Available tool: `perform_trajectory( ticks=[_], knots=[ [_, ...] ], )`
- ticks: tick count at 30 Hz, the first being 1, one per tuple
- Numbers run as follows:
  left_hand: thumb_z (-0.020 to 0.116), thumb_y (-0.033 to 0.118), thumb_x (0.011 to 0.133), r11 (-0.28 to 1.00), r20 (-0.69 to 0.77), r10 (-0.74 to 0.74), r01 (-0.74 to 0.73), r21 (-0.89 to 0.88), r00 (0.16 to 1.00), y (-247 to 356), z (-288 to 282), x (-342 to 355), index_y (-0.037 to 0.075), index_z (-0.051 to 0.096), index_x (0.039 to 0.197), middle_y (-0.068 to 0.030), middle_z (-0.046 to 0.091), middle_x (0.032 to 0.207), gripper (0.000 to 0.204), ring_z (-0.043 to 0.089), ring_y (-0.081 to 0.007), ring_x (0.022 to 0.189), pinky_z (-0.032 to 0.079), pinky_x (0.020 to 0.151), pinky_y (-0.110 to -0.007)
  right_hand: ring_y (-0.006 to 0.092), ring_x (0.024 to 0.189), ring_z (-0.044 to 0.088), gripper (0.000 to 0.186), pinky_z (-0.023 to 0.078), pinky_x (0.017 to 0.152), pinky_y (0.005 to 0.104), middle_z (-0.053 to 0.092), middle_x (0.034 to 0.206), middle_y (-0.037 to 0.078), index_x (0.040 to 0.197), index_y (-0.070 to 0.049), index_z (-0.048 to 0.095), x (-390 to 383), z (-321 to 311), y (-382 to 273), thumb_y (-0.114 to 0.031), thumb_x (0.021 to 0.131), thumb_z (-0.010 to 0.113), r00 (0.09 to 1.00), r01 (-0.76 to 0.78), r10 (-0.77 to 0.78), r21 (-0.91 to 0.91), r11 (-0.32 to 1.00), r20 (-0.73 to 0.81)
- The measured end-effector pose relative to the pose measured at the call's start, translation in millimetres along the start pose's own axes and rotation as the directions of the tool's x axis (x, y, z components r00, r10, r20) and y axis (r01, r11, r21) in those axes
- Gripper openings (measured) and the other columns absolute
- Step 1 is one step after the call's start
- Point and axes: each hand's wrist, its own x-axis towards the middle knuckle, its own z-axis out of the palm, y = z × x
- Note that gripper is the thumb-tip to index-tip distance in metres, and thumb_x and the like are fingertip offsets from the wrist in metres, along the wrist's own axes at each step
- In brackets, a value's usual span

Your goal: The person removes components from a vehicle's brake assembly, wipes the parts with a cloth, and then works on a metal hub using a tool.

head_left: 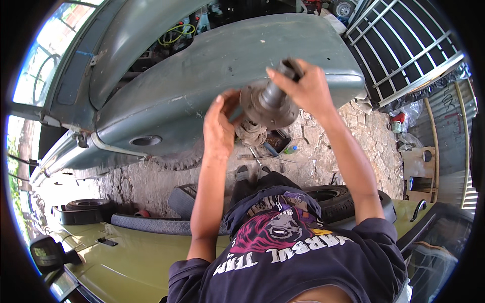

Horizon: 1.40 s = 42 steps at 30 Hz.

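The fingers of our right hand (309, 90) grasp the metal hub (279, 114), those of our left hand (218, 127) clasp its left edge; uneven support could tip it.

Bare left arm (207, 202): reaches forward, almost straight
Bare left hand (220, 126): thumb up, fingers curled, partly hidden
Bare right arm (353, 161): slants forward and inward
Bare right hand (310, 91): a bit blurry, thumb and fingers bent, gripping tight
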Motion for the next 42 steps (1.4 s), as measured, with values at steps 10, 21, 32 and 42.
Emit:
perform_trajectory(
  ticks=[10,21,32,42],
  knots=[
    [0.057,0.043,0.099,-0.068,0.324,0.363,-0.321,0.944,0.874,-14.4,35.5,215.9,0.006,0.040,0.153,-0.0186,0.038,0.160,0.068,0.027,-0.0311,0.154,0.016,0.120,-0.066,0.0428,0.084,0.072,0.059,0.058,0.075,0.0494,0.072,0.082,0.024,0.087,-0.003,0.075,178.0,-23.2,64.9,-0.061,0.081,0.074,0.997,0.066,-0.079,-0.395,0.916,-0.018],
    [0.041,0.067,0.098,-0.403,0.232,0.225,-0.127,0.906,0.946,-27.8,38.8,241.5,0.011,0.030,0.160,-0.0080,0.026,0.168,0.085,0.021,-0.0209,0.156,0.007,0.126,-0.059,0.0419,0.086,0.073,0.059,0.059,0.077,0.0488,0.073,0.086,0.023,0.088,-0.001,0.076,253.7,-17.0,109.4,-0.059,0.080,0.075,0.999,0.032,-0.010,-0.507,0.861,0.046],
    [0.044,0.066,0.098,-0.393,0.220,0.236,-0.113,0.912,0.947,-28.4,38.9,232.0,0.010,0.033,0.159,-0.0084,0.029,0.167,0.083,0.023,-0.0209,0.155,0.008,0.126,-0.059,0.0383,0.085,0.074,0.065,0.058,0.076,0.0470,0.074,0.084,0.022,0.086,0.003,0.074,286.4,-10.2,121.2,-0.062,0.080,0.074,0.990,-0.001,0.060,-0.418,0.908,0.128],
    [0.051,0.063,0.097,-0.374,0.265,0.290,-0.145,0.916,0.920,-30.0,31.4,233.5,0.009,0.040,0.155,-0.0103,0.035,0.164,0.081,0.028,-0.0230,0.154,0.010,0.124,-0.061,0.0375,0.086,0.075,0.086,0.058,0.077,0.0455,0.073,0.086,0.024,0.085,0.007,0.071,290.2,-17.8,129.8,-0.077,0.070,0.076,0.979,0.073,0.012,-0.406,0.911,0.204]
  ],
)
